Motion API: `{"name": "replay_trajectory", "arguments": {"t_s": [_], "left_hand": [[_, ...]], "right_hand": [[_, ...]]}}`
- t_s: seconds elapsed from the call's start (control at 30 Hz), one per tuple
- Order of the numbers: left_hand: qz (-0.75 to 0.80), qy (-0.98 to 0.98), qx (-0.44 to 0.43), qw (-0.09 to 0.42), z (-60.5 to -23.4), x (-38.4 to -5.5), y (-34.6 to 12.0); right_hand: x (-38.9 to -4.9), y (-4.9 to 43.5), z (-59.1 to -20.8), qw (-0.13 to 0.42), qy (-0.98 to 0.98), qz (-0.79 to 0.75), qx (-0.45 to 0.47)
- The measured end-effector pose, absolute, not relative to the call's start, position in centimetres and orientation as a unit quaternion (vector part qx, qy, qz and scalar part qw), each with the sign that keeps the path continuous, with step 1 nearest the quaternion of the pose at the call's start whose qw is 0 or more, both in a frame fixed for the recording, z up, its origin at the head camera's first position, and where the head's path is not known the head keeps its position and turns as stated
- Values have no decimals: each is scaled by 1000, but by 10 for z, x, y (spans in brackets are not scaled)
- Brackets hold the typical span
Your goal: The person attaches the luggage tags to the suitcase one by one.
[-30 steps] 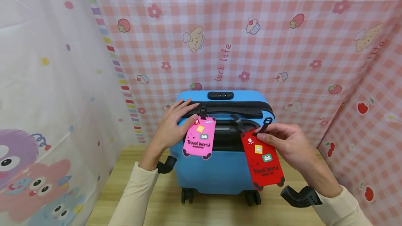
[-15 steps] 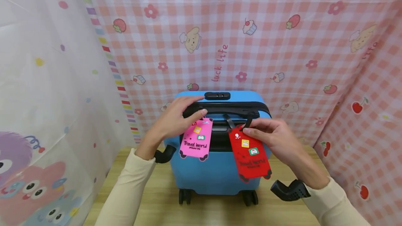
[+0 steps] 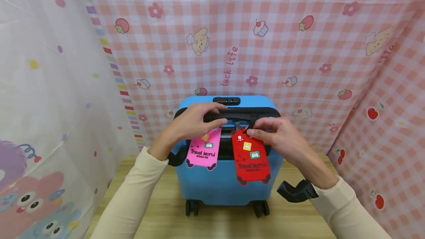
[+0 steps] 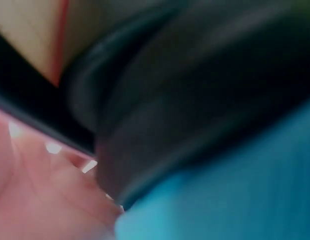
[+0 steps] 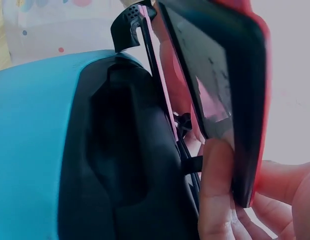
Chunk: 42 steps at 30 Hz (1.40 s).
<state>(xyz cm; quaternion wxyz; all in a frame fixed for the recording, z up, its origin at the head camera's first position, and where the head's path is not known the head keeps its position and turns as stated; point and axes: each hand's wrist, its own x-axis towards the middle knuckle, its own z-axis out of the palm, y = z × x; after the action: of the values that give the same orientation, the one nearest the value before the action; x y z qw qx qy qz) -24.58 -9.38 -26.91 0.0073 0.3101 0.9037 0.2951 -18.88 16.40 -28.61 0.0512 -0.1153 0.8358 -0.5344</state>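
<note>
A small blue suitcase (image 3: 229, 185) stands upright with its black carry handle (image 3: 237, 115) facing me. My left hand (image 3: 189, 123) holds the handle's left part, fingers over the top and thumb in front. Below that hand hangs a pink luggage tag (image 3: 201, 154), its upper end partly covered. On the right, my right hand (image 3: 282, 137) pinches a red luggage tag (image 3: 252, 167) at its top corner, beside its black strap (image 3: 252, 121), which reaches up to the handle. In the right wrist view, a fingertip (image 5: 217, 162) presses the tag's clear back.
The suitcase's wheels (image 3: 261, 208) rest on a wood-grain surface (image 3: 225, 226). A black combination lock (image 3: 226, 101) sits on top of the case. Behind hangs a pink checked curtain (image 3: 282, 54), and a white patterned sheet (image 3: 66, 102) hangs at the left.
My right hand has brought the red tag leftward, so its strap overlaps the handle. My left hand has moved right along the handle and now covers the pink tag's top.
</note>
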Motion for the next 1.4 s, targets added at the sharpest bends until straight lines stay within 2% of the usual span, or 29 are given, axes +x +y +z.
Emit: {"name": "replay_trajectory", "arguments": {"t_s": [0.27,0.43,0.67,0.97,1.07,1.4], "left_hand": [[286,907,302,62,-261,-254,-87],[298,897,319,74,-260,-259,-80],[320,892,316,53,-268,-259,-76],[322,902,285,-29,-280,-253,-66],[321,907,270,-29,-279,-251,-64],[391,896,211,13,-273,-249,-59]], "right_hand": [[-199,158,-281,66,835,-525,-153],[-206,159,-281,71,834,-522,-164],[-220,162,-282,79,818,-516,-243],[-229,165,-289,81,790,-540,-280],[-229,165,-289,82,783,-545,-286],[-227,164,-288,95,779,-552,-282]]}}
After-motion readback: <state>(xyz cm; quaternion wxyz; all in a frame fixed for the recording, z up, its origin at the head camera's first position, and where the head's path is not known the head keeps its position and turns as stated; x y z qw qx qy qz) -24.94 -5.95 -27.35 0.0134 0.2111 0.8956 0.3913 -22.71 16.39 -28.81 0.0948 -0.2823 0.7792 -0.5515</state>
